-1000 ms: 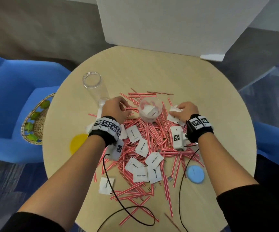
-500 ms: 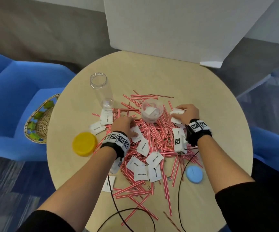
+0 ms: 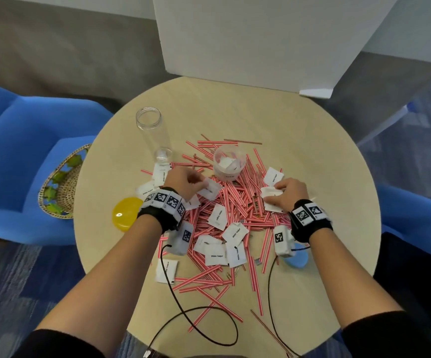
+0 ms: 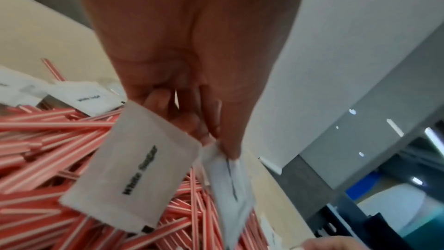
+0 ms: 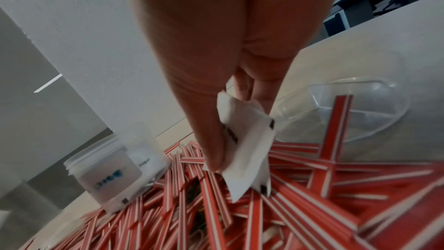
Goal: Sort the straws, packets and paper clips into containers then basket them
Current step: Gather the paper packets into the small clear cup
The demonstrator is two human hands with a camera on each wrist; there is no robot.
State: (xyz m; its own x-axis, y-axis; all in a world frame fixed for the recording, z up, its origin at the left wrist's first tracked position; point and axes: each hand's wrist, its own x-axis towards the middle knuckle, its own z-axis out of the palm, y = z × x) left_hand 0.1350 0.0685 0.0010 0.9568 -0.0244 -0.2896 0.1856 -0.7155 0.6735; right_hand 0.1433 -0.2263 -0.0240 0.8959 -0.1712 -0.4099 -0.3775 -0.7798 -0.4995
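Observation:
Red-and-white straws [image 3: 237,202] lie heaped mid-table with white sugar packets [image 3: 233,232] scattered over them. My left hand [image 3: 200,183] pinches two packets [image 4: 134,174] just above the heap, left of a short clear jar [image 3: 228,161] that holds a few packets. My right hand [image 3: 273,195] grips a small bunch of packets [image 5: 245,149] at the heap's right side; another packet [image 3: 273,175] lies just beyond it. A tall clear jar [image 3: 148,122] stands empty at the back left. Some paper clips [image 5: 195,216] show under the straws.
A yellow lid [image 3: 125,214] lies left of my left wrist, and a blue lid [image 3: 298,258] lies under my right wrist. A woven basket [image 3: 62,182] sits on the blue chair [image 3: 10,156] to the left. A white board [image 3: 260,34] stands behind the table [image 3: 312,293].
My left hand came away from the tall jar to the heap's middle and picked up packets. My right hand drew back slightly, still holding its packets.

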